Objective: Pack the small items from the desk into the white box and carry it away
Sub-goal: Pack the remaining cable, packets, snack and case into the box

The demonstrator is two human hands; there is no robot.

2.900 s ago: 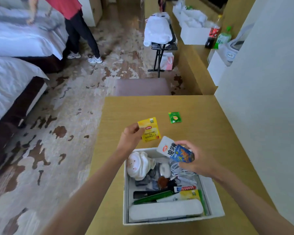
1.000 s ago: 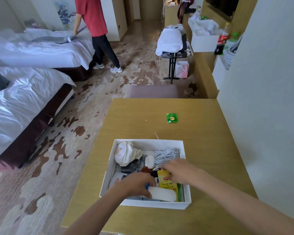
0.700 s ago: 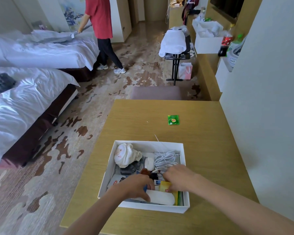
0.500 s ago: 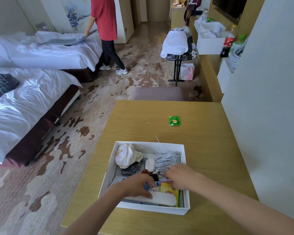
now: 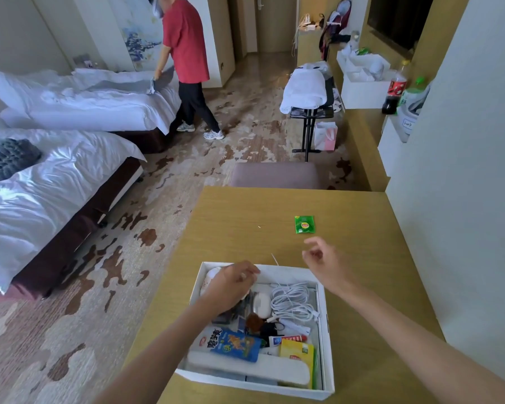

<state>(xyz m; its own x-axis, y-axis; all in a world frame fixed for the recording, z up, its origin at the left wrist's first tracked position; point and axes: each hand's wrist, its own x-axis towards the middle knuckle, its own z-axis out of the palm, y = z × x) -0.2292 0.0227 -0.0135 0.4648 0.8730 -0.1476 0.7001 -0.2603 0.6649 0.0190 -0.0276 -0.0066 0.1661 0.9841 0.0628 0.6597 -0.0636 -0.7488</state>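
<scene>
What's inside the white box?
A coiled white cable, a yellow tea packet, a blue snack packet and a long white case show. The left hand covers most of a white bundle in the far-left corner.

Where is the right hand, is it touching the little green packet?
Apart. The head view shows a strip of bare desk between the green packet, lying flat, and the fingertips of the right hand nearer the camera.
</scene>
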